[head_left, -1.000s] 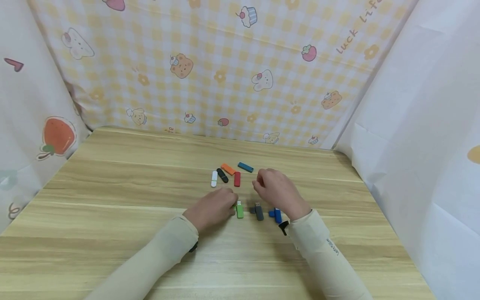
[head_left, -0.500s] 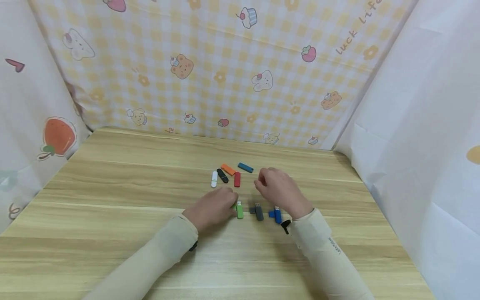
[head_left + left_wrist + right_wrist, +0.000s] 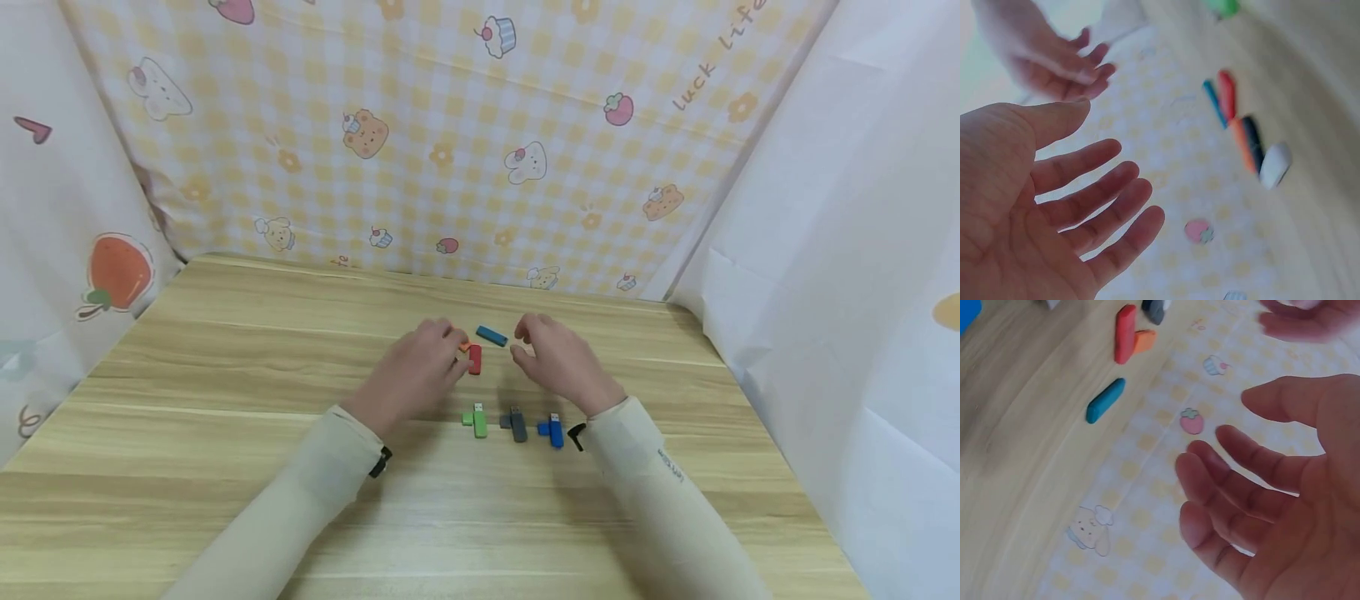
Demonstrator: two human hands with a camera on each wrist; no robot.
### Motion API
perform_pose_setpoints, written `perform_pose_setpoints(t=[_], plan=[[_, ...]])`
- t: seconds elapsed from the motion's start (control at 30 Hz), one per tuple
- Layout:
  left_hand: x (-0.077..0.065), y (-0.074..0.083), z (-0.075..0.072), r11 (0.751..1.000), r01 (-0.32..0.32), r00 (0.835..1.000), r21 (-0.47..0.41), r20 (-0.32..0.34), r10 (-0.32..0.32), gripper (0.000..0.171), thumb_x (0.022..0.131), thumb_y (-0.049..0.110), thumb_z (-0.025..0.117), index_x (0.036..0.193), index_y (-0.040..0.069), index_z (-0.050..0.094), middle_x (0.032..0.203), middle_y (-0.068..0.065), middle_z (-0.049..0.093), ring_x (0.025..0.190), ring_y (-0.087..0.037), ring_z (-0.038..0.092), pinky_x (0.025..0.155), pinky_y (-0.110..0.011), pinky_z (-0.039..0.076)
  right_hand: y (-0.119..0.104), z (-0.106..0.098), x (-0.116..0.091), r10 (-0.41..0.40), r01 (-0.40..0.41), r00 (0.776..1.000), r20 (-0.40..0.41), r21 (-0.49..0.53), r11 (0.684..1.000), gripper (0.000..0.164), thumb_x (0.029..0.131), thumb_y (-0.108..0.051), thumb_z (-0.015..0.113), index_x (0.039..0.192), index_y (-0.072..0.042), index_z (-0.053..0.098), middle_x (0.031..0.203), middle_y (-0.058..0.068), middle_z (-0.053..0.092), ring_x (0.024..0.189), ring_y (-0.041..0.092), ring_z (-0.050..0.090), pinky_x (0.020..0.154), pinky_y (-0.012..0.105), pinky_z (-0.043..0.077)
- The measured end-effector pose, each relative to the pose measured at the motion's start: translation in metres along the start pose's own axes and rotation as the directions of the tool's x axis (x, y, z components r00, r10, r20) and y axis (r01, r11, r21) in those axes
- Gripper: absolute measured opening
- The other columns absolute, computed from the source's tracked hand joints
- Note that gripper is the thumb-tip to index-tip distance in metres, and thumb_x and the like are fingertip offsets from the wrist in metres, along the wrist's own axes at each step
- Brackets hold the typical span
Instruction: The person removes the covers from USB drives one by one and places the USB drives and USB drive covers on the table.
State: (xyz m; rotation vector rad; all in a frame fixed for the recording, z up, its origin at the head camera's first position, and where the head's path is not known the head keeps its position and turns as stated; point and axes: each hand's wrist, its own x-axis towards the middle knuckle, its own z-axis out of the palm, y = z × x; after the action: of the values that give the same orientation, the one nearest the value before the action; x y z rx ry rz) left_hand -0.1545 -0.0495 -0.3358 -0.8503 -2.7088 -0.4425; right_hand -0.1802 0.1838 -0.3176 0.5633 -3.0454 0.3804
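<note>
My left hand [image 3: 411,371] is raised over the table with fingers apart and nothing in it; in the head view it covers the white [image 3: 1276,165] and black [image 3: 1252,139] USB flash drives. The red flash drive [image 3: 476,359] and the partly covered orange one [image 3: 1145,341] lie by its fingertips. Facing it, my right hand [image 3: 558,358] hovers with loosely bent, bare fingers, just right of the teal flash drive [image 3: 492,336]. Nearer me stand out a green [image 3: 480,422], a grey [image 3: 518,425] and a blue [image 3: 556,432] flash drive in a row, metal plugs exposed, each with a matching small piece at its left.
The wooden table [image 3: 247,467] runs back to a yellow checked cloth [image 3: 420,192]. White cloth [image 3: 847,275] hangs at the right, and a printed sheet [image 3: 60,200] at the left.
My left hand has left the green flash drive and moved up and away toward the back group, its fingers spreading. The right hand has uncurled its fingers and risen slightly.
</note>
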Motion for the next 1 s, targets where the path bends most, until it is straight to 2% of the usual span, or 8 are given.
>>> perform_pose_setpoints(t=[0.17,0.4,0.5,0.6,0.8,1.0], plan=[[0.004,-0.008,-0.016,0.998,0.057,0.996,-0.012,-0.069,-0.058,0.037,0.104,0.025,0.075,0.13,-0.002,0.073,0.124,-0.019,0.073,0.111,-0.033,0.071,0.095,-0.044,0.065,0.004,0.003,0.015,0.007,-0.007,1.0,0.008,0.002,1.0,0.033,0.106,-0.025,0.069,0.132,-0.005,0.065,0.13,0.015,0.069,0.109,0.031,0.072,0.091,0.047,0.064],[0.005,-0.018,-0.029,0.996,0.078,0.983,-0.045,-0.162,-0.085,0.042,0.106,0.025,0.073,0.135,-0.004,0.068,0.133,-0.023,0.07,0.125,-0.038,0.068,0.105,-0.049,0.062,0.013,0.011,0.044,0.005,-0.006,0.998,0.068,0.002,1.0,0.045,0.107,-0.026,0.069,0.145,-0.005,0.059,0.145,0.017,0.064,0.124,0.033,0.069,0.101,0.05,0.062],[0.007,-0.02,-0.033,0.992,0.089,0.978,-0.087,-0.183,-0.103,0.043,0.107,0.025,0.071,0.138,-0.004,0.065,0.137,-0.023,0.068,0.129,-0.039,0.066,0.106,-0.049,0.061,0.017,0.017,0.057,0.006,-0.006,0.994,0.105,0.002,1.0,0.048,0.107,-0.026,0.069,0.148,-0.004,0.057,0.149,0.017,0.062,0.13,0.034,0.066,0.108,0.049,0.059],[0.008,-0.021,-0.038,0.983,0.122,0.974,-0.134,-0.173,-0.144,0.045,0.108,0.025,0.068,0.143,-0.003,0.061,0.142,-0.024,0.065,0.135,-0.04,0.062,0.109,-0.051,0.059,0.021,0.025,0.07,0.018,-0.019,0.989,0.145,0.008,1.0,0.05,0.106,-0.026,0.069,0.149,-0.002,0.058,0.149,0.017,0.063,0.133,0.034,0.064,0.112,0.048,0.056],[0.008,-0.024,-0.044,0.96,0.196,0.964,-0.199,-0.142,-0.226,0.048,0.11,0.025,0.065,0.148,-0.003,0.058,0.149,-0.026,0.058,0.142,-0.042,0.055,0.113,-0.055,0.056,0.025,0.042,0.086,0.045,-0.047,0.977,0.209,0.006,0.999,0.048,0.104,-0.025,0.072,0.143,0.002,0.063,0.142,0.018,0.066,0.127,0.032,0.066,0.111,0.046,0.057],[0.008,-0.029,-0.044,0.944,0.225,0.957,-0.242,-0.127,-0.261,0.047,0.111,0.025,0.064,0.149,-0.001,0.057,0.152,-0.025,0.056,0.145,-0.042,0.051,0.115,-0.059,0.053,0.024,0.049,0.092,0.069,-0.07,0.969,0.238,-0.004,0.998,0.033,0.102,-0.023,0.076,0.126,0.0,0.072,0.125,0.014,0.072,0.109,0.028,0.067,0.101,0.045,0.06]])
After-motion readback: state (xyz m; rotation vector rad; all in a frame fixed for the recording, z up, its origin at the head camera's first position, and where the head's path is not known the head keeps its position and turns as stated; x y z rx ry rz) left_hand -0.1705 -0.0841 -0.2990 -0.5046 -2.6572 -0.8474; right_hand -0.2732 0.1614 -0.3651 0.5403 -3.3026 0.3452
